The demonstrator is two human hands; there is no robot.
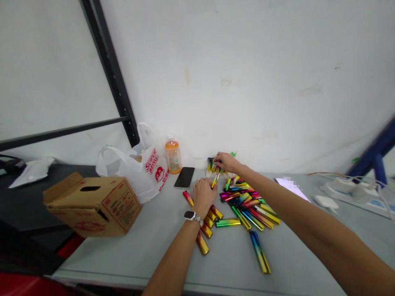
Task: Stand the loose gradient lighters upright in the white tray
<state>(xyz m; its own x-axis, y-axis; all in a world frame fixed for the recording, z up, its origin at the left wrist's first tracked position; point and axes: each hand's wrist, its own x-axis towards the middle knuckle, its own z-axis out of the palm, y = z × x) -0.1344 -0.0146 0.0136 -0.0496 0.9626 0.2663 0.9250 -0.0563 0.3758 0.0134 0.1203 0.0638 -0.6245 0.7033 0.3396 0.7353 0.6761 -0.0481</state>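
Head view: we record metallic lighters loose on a grey table and others set in a white tray near the wall.
We find the left hand pinching a yellow lighter just in front of the tray. The right hand is at the tray, its fingers bent down over the lighters there; we cannot tell whether they grip one. To the right of the left hand we note a heap, and beside its wrist a rough row.
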